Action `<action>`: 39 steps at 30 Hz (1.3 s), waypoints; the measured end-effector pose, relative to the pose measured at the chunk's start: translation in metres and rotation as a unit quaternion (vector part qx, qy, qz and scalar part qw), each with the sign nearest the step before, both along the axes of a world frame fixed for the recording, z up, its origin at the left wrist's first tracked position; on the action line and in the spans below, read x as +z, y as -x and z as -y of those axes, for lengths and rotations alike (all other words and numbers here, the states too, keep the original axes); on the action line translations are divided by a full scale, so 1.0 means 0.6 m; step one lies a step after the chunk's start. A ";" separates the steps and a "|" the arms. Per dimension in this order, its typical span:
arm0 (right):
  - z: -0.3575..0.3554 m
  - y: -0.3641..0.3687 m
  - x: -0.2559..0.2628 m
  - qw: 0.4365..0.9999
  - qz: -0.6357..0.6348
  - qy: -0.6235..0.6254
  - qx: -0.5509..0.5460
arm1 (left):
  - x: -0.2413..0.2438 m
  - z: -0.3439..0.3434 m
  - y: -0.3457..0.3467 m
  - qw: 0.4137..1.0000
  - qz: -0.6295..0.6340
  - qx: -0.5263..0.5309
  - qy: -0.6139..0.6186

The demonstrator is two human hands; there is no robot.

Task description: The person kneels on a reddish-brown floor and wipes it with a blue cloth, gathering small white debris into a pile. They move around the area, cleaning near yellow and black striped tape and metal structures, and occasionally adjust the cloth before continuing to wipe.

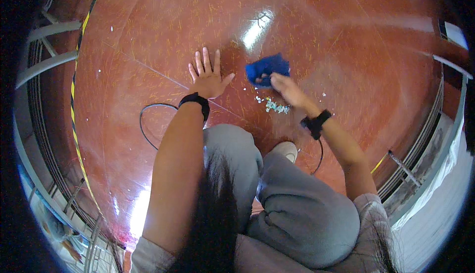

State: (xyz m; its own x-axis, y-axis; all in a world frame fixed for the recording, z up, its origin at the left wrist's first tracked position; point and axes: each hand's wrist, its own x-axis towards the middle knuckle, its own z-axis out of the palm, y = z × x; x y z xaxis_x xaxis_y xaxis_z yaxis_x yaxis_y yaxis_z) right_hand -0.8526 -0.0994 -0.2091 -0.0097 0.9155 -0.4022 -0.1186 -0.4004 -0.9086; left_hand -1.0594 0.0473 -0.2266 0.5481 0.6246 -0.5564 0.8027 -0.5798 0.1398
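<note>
My left hand lies palm down with fingers spread on the red floor. To its right, my right hand grips a blue cloth, bunched partly over the fingers. Just below the cloth is a small heap of pale and greenish scraps, with a few white bits loose beside it. Each wrist has a black band; a thin black cable loops out near the left one, and another hangs from the right one. Whether the cloth touches the floor cannot be told.
Yellow-and-black tape runs along the floor at left. Metal frames stand beyond it; another frame with white sheeting is at right. My bent knees and a pale shoe are below the hands. Part of another person shows at lower left.
</note>
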 end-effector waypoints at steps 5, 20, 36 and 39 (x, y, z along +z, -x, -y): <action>0.091 0.027 0.026 0.946 -0.213 0.211 -0.121 | 0.005 -0.006 -0.009 0.999 -0.036 0.011 0.037; 0.143 -0.244 0.006 0.884 0.149 0.126 -0.424 | -0.001 -0.007 -0.009 0.996 -0.086 -0.015 0.008; 0.230 0.089 0.056 0.914 -0.135 0.122 -0.362 | -0.025 -0.008 -0.009 0.992 -0.124 0.008 -0.017; 0.247 0.000 0.093 0.847 -0.181 0.133 -0.482 | 0.000 -0.005 -0.024 0.990 -0.138 0.021 0.012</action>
